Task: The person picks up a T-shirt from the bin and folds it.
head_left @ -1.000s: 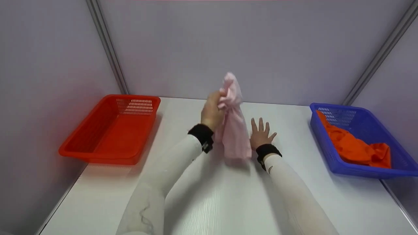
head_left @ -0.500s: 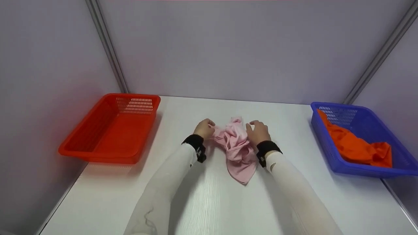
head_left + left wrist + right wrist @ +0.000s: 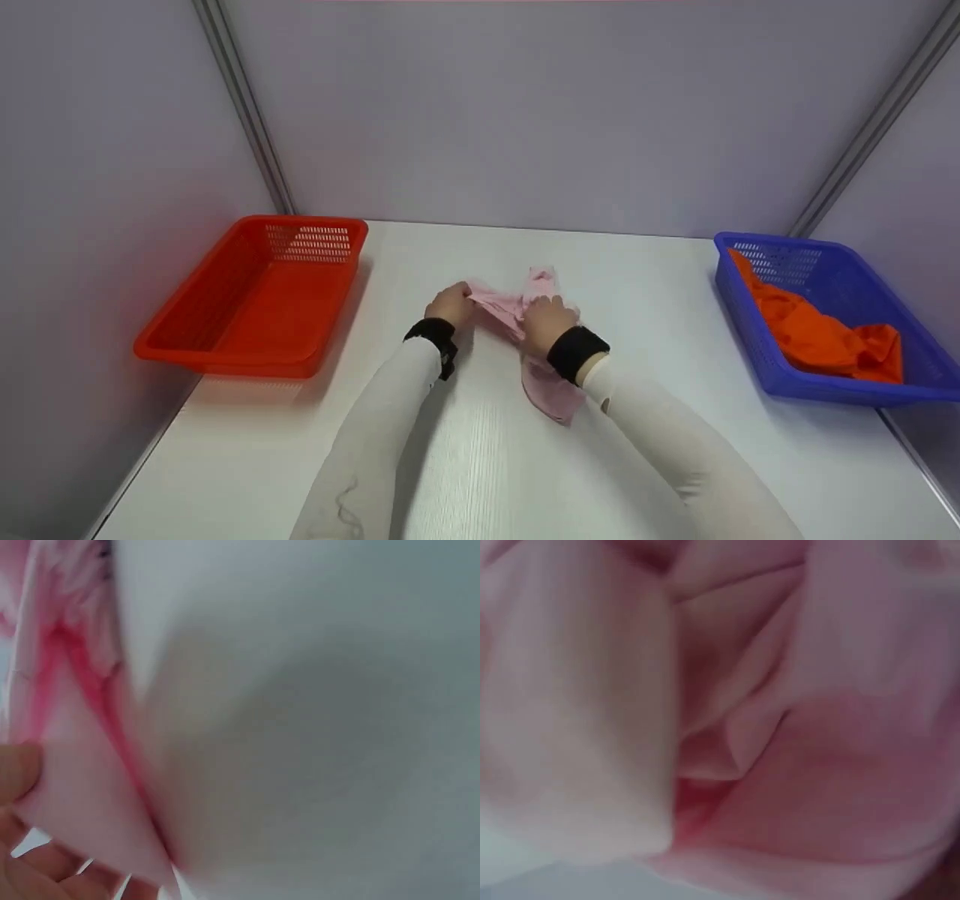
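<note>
Pink cloth (image 3: 508,306) bunched at the centre of the frame, its left corner in one hand and its middle under the other.
The cloth's long axis runs roughly up and down the picture, its lower end leaning slightly right, while one corner stretches out leftward to the left hand (image 3: 451,304), which pinches it between thumb and fingers. The right hand (image 3: 549,324) lies across the middle of the bundle, so it is the nearer to the bulk (whether its fingertips grip fabric I cannot tell; the right wrist view shows only blurred folds). The left hand sits left of the bulk, joined to it by that taut-looking strip.
</note>
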The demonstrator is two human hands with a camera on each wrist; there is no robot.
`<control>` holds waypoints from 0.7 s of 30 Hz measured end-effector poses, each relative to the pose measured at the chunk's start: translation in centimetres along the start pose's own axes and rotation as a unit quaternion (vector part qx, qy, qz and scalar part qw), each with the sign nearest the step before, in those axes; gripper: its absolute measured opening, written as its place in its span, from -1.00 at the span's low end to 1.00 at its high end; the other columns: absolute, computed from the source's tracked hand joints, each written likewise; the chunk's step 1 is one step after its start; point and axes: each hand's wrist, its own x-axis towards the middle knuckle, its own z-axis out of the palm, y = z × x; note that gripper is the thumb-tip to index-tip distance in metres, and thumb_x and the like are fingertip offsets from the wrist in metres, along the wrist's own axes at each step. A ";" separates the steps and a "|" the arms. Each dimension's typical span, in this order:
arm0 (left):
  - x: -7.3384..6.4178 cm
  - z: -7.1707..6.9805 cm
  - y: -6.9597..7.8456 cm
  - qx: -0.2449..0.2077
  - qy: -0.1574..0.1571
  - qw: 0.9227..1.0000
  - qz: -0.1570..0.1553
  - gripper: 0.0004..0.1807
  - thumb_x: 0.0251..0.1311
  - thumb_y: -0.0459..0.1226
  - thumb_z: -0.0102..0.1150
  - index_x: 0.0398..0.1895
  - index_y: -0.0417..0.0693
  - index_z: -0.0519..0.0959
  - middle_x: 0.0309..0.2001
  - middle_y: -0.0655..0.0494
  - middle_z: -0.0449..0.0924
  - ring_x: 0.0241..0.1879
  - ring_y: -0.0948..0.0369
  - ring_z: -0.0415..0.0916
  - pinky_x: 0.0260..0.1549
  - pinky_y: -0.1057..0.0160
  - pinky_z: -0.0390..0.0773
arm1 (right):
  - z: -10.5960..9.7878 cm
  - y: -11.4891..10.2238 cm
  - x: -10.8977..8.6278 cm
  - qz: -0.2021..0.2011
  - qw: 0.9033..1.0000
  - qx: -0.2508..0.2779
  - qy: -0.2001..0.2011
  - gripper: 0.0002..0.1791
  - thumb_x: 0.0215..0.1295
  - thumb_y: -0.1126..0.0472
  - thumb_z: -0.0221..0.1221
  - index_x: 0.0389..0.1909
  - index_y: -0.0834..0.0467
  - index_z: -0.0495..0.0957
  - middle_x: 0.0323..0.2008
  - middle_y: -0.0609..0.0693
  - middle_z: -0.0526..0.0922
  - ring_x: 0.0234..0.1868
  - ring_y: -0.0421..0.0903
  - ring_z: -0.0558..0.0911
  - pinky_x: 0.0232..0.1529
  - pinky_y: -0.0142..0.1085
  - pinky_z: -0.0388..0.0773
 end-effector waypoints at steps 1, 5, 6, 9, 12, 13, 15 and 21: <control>0.1 -0.4 0.1 -0.016 0.017 1.000 -0.005 -0.75 0.50 -0.21 0.01 0.07 -0.13 0.55 0.08 -0.10 0.71 0.08 -0.06 0.64 0.17 -0.11 0.49 | -0.2 0.5 0.1 0.004 1.000 -0.002 0.006 -0.58 0.32 -0.07 0.31 -0.16 0.25 0.66 -0.02 0.27 0.65 0.06 0.30 0.59 -0.02 0.28 0.59; 0.6 -2.6 0.7 -0.069 0.093 0.993 -0.010 -0.71 0.54 -0.21 -0.08 0.19 -0.12 0.45 0.01 -0.23 0.73 -0.03 -0.16 0.69 0.06 -0.14 0.56 | -1.7 3.3 1.1 0.032 0.997 0.050 0.044 -0.75 0.42 0.21 0.13 -0.16 0.33 0.67 -0.12 0.34 0.71 -0.04 0.34 0.68 -0.06 0.19 0.66; 0.7 -3.2 0.9 -0.093 0.113 0.989 -0.014 -0.70 0.55 -0.21 -0.11 0.20 -0.12 0.42 -0.01 -0.26 0.73 -0.07 -0.18 0.69 0.02 -0.14 0.57 | -2.2 4.1 1.4 0.038 0.996 0.067 0.051 -0.75 0.42 0.24 0.10 -0.14 0.34 0.66 -0.11 0.35 0.72 -0.03 0.33 0.70 -0.04 0.18 0.66; 1.0 -5.3 0.8 -0.174 0.178 0.968 -0.028 -0.71 0.56 -0.23 -0.18 0.21 -0.12 0.37 -0.01 -0.33 0.70 -0.10 -0.18 0.67 -0.06 -0.15 0.59 | -3.4 7.0 1.8 0.073 0.990 0.110 0.058 -0.69 0.41 0.31 0.01 -0.01 0.42 0.57 -0.05 0.41 0.70 0.02 0.35 0.69 0.05 0.18 0.63; 1.2 -7.7 0.4 -0.248 0.233 0.940 -0.032 -0.75 0.59 -0.22 -0.23 0.15 -0.14 0.35 0.05 -0.35 0.65 -0.02 -0.17 0.62 0.02 -0.13 0.55 | -4.2 10.4 1.7 0.136 0.976 0.157 0.069 -0.56 0.36 0.30 0.05 0.17 0.49 0.40 0.02 0.48 0.64 0.07 0.40 0.65 0.12 0.19 0.59; 1.3 -8.4 0.2 -0.267 0.247 0.931 -0.032 -0.76 0.60 -0.23 -0.23 0.12 -0.15 0.34 0.07 -0.35 0.63 0.01 -0.16 0.59 0.05 -0.13 0.54 | -4.4 11.7 1.5 0.163 0.968 0.177 0.078 -0.53 0.37 0.31 0.02 0.21 0.51 0.34 0.03 0.50 0.62 0.08 0.41 0.65 0.12 0.19 0.59; 1.4 -9.8 -0.4 -0.301 0.268 0.915 -0.029 -0.77 0.60 -0.22 -0.22 0.08 -0.19 0.35 0.06 -0.36 0.59 0.02 -0.15 0.55 0.10 -0.10 0.52 | -4.6 14.1 1.1 0.212 0.948 0.213 0.105 -0.48 0.40 0.29 -0.01 0.27 0.52 0.26 0.07 0.53 0.59 0.10 0.42 0.63 0.15 0.19 0.57; 1.4 -12.0 -2.2 -0.323 0.283 0.903 -0.034 -0.76 0.59 -0.21 -0.11 0.05 -0.20 0.44 0.02 -0.25 0.56 -0.04 -0.05 0.47 0.07 0.01 0.51 | -4.3 19.1 -0.4 0.294 0.895 0.290 0.169 -0.40 0.47 0.21 -0.14 0.38 0.53 0.13 0.21 0.60 0.48 0.23 0.47 0.53 0.32 0.17 0.45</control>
